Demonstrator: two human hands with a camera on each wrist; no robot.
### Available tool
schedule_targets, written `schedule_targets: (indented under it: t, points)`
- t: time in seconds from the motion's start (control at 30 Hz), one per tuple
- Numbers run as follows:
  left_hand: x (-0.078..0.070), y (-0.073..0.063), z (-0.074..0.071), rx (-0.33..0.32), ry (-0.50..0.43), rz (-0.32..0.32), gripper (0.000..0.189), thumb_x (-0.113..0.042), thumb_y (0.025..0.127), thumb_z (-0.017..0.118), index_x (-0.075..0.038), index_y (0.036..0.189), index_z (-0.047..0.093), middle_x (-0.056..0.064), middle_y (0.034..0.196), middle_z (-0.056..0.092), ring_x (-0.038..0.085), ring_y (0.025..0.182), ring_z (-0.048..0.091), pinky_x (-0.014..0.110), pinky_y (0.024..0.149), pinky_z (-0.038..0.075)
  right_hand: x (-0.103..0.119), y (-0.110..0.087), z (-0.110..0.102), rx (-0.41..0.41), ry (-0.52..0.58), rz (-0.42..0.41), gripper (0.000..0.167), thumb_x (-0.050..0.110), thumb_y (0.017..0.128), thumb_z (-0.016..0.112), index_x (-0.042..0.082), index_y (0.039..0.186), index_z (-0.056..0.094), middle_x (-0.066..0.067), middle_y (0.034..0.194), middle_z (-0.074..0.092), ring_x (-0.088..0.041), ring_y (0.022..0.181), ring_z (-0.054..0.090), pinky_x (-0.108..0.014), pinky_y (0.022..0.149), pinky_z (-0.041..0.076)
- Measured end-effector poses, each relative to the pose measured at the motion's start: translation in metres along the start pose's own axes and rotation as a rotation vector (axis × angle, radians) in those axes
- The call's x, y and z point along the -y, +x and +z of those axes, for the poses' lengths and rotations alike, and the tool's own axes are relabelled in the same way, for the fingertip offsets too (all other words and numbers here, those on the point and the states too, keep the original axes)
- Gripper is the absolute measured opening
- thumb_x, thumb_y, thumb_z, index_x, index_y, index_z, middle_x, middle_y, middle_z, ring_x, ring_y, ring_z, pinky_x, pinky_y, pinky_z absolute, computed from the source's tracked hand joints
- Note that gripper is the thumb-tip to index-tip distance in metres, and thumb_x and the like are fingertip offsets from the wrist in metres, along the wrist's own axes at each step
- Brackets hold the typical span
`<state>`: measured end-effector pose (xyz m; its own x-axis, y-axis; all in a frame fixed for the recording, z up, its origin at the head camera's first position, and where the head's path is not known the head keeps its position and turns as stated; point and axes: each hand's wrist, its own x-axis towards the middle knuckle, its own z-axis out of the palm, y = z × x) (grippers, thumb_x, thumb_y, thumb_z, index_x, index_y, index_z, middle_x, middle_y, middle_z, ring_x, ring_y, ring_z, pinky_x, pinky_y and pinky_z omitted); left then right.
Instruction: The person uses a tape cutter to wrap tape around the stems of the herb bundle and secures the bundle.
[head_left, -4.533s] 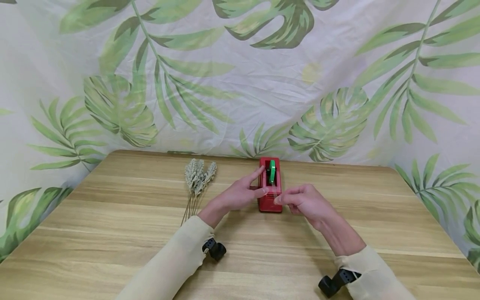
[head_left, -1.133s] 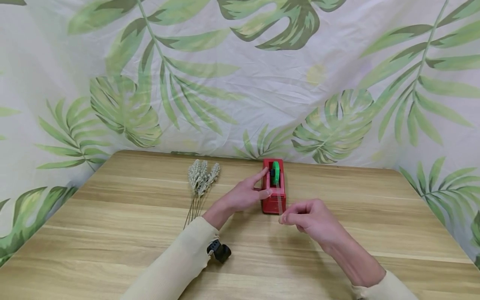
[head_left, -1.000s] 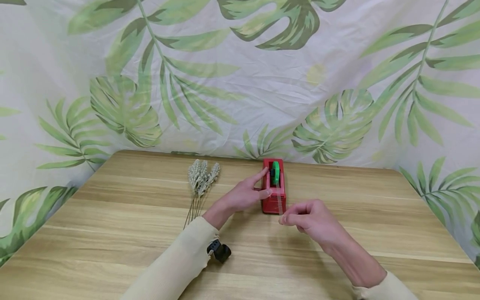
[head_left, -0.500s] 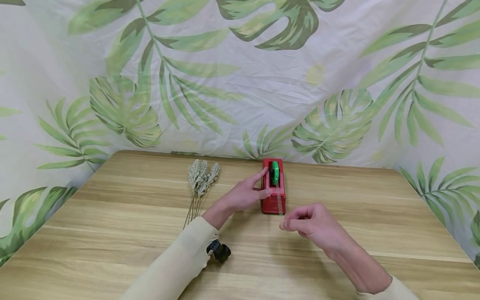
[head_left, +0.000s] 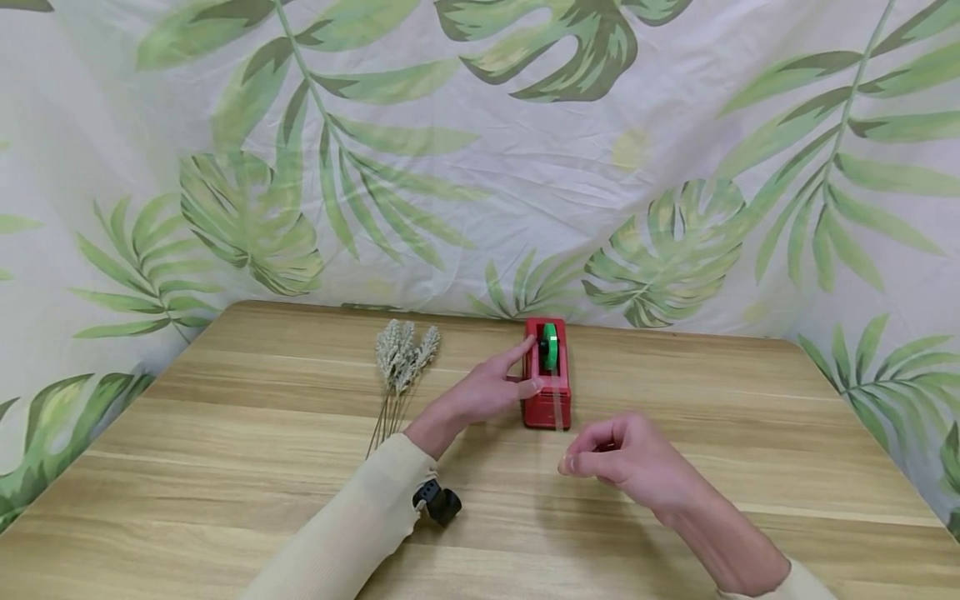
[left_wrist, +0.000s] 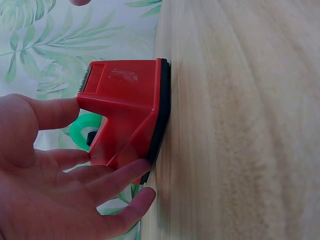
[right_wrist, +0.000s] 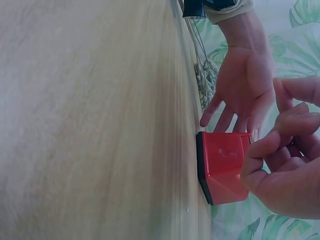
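A red tape dispenser (head_left: pixel 534 408) with a black base stands near the table's far edge, carrying a green-cored tape roll (head_left: pixel 551 346). My left hand (head_left: pixel 483 392) steadies it from the left; in the left wrist view its thumb touches the top by the metal cutter (left_wrist: pixel 85 79) and its fingers (left_wrist: pixel 120 177) lie extended along the side. A clear strip of tape (head_left: pixel 558 408) runs forward from the roll over the dispenser's front. My right hand (head_left: pixel 637 467), in front and to the right, pinches the strip's end between thumb and forefinger; the strip is faint near the fingertips.
To the left, a bunch of pale dried flower stems (head_left: pixel 405 358) lies on the wooden table (head_left: pixel 262 417). A leaf-print cloth (head_left: pixel 525 167) hangs behind the table. A black wrist camera (head_left: pixel 438 502) sits on the left sleeve.
Over the frames my right hand has drawn back toward me, from the dispenser's front to clear of it, lengthening the strip of tape. My left hand has stayed on the dispenser.
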<state>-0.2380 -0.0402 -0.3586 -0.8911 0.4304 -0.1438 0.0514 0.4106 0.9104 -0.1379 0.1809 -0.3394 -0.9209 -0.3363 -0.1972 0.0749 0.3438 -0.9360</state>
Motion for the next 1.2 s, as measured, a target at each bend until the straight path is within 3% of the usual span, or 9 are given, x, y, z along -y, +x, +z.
schedule_targets:
  t: [0.37, 0.6, 0.77, 0.9, 1.07, 1.2]
  points:
    - [0.000, 0.000, 0.000, -0.002, 0.004, -0.005, 0.075, -0.024, 0.107, 0.063, -0.031, 0.170, 0.022, 0.015, 0.175, 0.027, 0.040, 0.154, 0.042, 0.053, 0.131, 0.027, -0.001, -0.004, -0.001, 0.086, -0.011, -0.064, 0.022, 0.010, 0.089, 0.077, -0.011, 0.095, 0.076, 0.007, 0.079, 0.070, -0.006, 0.069, 0.047, -0.021, 0.058, 0.038]
    - [-0.001, 0.000, 0.000, -0.023, 0.043, -0.010, 0.075, -0.026, 0.107, 0.064, -0.033, 0.169, 0.024, 0.012, 0.175, 0.028, 0.035, 0.162, 0.026, 0.055, 0.132, 0.023, -0.002, -0.006, -0.002, 0.117, -0.018, -0.070, 0.022, 0.011, 0.089, 0.077, -0.010, 0.095, 0.076, 0.008, 0.076, 0.064, -0.005, 0.067, 0.045, -0.020, 0.057, 0.037]
    - [-0.002, 0.000, 0.002, -0.027, 0.038, -0.011, 0.074, -0.025, 0.107, 0.064, -0.031, 0.169, 0.024, 0.012, 0.175, 0.028, 0.036, 0.162, 0.026, 0.055, 0.132, 0.023, -0.004, -0.006, -0.004, 0.128, -0.043, -0.054, 0.020, 0.012, 0.090, 0.076, -0.008, 0.094, 0.077, 0.008, 0.075, 0.063, -0.006, 0.067, 0.045, -0.021, 0.057, 0.038]
    - [-0.004, -0.001, 0.005, -0.045, 0.055, -0.009, 0.073, -0.025, 0.107, 0.064, -0.029, 0.169, 0.027, 0.012, 0.174, 0.031, 0.035, 0.160, 0.031, 0.053, 0.130, 0.030, -0.006, -0.007, -0.006, 0.147, -0.055, -0.045, 0.019, 0.011, 0.090, 0.074, -0.007, 0.094, 0.077, 0.008, 0.074, 0.062, -0.005, 0.065, 0.044, -0.021, 0.057, 0.038]
    - [-0.018, -0.011, 0.002, -0.151, 0.041, 0.016, 0.064, -0.025, 0.105, 0.067, -0.024, 0.164, 0.042, 0.012, 0.168, 0.044, 0.036, 0.145, 0.056, 0.050, 0.111, 0.053, -0.007, -0.007, -0.007, 0.155, -0.053, -0.030, 0.019, 0.012, 0.091, 0.074, -0.007, 0.095, 0.078, 0.008, 0.073, 0.060, -0.006, 0.065, 0.044, -0.021, 0.057, 0.038]
    - [-0.037, -0.028, -0.014, -0.293, -0.066, 0.031, 0.051, -0.023, 0.102, 0.071, -0.022, 0.152, 0.058, 0.006, 0.157, 0.058, 0.030, 0.134, 0.063, 0.047, 0.104, 0.057, -0.007, -0.005, -0.005, 0.151, -0.046, -0.022, 0.019, 0.013, 0.091, 0.075, -0.006, 0.095, 0.078, 0.009, 0.071, 0.057, -0.006, 0.064, 0.043, -0.021, 0.056, 0.036]
